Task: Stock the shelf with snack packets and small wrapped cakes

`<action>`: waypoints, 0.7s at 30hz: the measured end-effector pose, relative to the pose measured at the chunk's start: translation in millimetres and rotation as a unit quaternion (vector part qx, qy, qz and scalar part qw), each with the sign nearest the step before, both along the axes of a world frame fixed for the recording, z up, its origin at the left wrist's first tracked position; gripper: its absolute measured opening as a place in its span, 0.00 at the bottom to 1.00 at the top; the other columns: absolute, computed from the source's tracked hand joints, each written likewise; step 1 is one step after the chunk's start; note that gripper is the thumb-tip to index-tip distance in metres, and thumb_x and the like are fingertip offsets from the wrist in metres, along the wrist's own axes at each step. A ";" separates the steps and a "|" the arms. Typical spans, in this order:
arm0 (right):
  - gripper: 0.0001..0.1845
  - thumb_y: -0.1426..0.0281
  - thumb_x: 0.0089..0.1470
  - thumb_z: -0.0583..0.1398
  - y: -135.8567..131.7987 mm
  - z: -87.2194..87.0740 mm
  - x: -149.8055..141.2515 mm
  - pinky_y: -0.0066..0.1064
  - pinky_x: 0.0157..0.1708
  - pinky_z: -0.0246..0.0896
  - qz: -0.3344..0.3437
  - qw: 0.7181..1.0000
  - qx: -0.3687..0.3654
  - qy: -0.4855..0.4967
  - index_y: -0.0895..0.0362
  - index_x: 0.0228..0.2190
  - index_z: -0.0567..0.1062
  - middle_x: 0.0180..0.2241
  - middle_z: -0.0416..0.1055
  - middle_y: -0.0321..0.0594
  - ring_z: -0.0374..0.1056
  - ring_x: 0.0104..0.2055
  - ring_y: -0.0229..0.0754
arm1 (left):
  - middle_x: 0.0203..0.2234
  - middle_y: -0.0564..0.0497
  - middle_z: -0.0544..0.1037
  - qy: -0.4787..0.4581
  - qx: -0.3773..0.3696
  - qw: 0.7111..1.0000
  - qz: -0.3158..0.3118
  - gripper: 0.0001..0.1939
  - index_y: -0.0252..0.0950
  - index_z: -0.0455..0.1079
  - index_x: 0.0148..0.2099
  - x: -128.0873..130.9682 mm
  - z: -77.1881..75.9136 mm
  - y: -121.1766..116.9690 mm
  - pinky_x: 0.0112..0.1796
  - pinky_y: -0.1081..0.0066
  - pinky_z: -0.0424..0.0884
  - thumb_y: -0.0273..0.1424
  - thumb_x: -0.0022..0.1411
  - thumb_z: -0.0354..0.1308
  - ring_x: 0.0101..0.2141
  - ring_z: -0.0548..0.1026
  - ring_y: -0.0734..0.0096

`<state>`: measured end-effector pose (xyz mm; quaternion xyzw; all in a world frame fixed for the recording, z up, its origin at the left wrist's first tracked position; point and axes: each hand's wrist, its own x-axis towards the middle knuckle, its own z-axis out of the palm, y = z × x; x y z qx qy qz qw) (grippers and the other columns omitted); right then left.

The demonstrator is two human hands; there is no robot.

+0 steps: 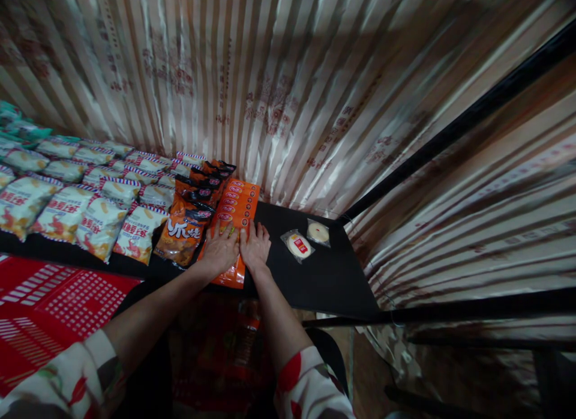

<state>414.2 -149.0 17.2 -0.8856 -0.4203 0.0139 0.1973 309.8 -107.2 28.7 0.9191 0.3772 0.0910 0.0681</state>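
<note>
A row of flat orange snack packets (pixel 238 197) lies overlapped on the black shelf (pixel 324 287). On the near part of these packets rests my left hand (pixel 220 249), its fingers stretched forward. My right hand (pixel 255 246) lies beside it along the packets' right edge, fingers also extended. Both hands touch the packets, and neither is seen wrapped around one. Just left of my left hand stands an orange and black snack bag (pixel 182 230), with more of its kind behind it. Two round, pale wrapped biscuits, one with a red label (pixel 299 245), lie right of my right hand.
Rows of white snack bags (pixel 101 224) fill the shelf's left side, with green bags (pixel 22 128) at the far left. A red plastic basket (pixel 67 296) sits below. Striped, printed sheeting (pixel 279 77) hangs behind, and a black pole (pixel 450 131) slants at right.
</note>
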 end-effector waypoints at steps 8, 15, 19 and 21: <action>0.27 0.59 0.60 0.44 -0.5 -1.1 -0.9 0.45 0.53 0.49 0.007 1.000 -0.003 -0.012 0.53 0.59 0.58 0.60 0.55 0.48 0.46 0.62 0.51 | 0.63 0.45 0.54 -0.001 -0.007 1.000 0.000 0.26 0.37 0.55 0.63 -1.5 -1.7 -0.8 0.55 0.46 0.50 0.35 0.63 0.43 0.62 0.47 0.45; 0.27 0.58 0.61 0.44 -0.9 -1.6 -1.4 0.44 0.54 0.49 0.002 1.000 -0.002 -0.011 0.53 0.59 0.57 0.60 0.54 0.47 0.46 0.62 0.49 | 0.63 0.45 0.55 -0.004 0.017 1.000 -0.001 0.26 0.37 0.56 0.62 -1.7 -6.1 -1.6 0.56 0.48 0.48 0.36 0.63 0.43 0.62 0.48 0.47; 0.27 0.58 0.61 0.44 -1.5 -0.2 -1.9 0.43 0.54 0.49 0.004 1.000 -0.005 -0.012 0.53 0.59 0.58 0.60 0.54 0.47 0.46 0.62 0.49 | 0.62 0.46 0.56 -0.004 0.024 1.000 -0.003 0.26 0.37 0.56 0.62 -1.3 -8.2 -1.0 0.57 0.51 0.48 0.35 0.63 0.43 0.62 0.47 0.48; 0.27 0.58 0.61 0.44 -1.4 0.8 -2.1 0.43 0.54 0.49 0.003 1.000 -0.009 -0.011 0.53 0.59 0.58 0.60 0.54 0.47 0.46 0.62 0.49 | 0.62 0.45 0.57 -0.002 0.023 1.000 -0.005 0.26 0.37 0.56 0.62 -1.4 -8.5 -0.8 0.57 0.51 0.48 0.35 0.63 0.43 0.62 0.47 0.49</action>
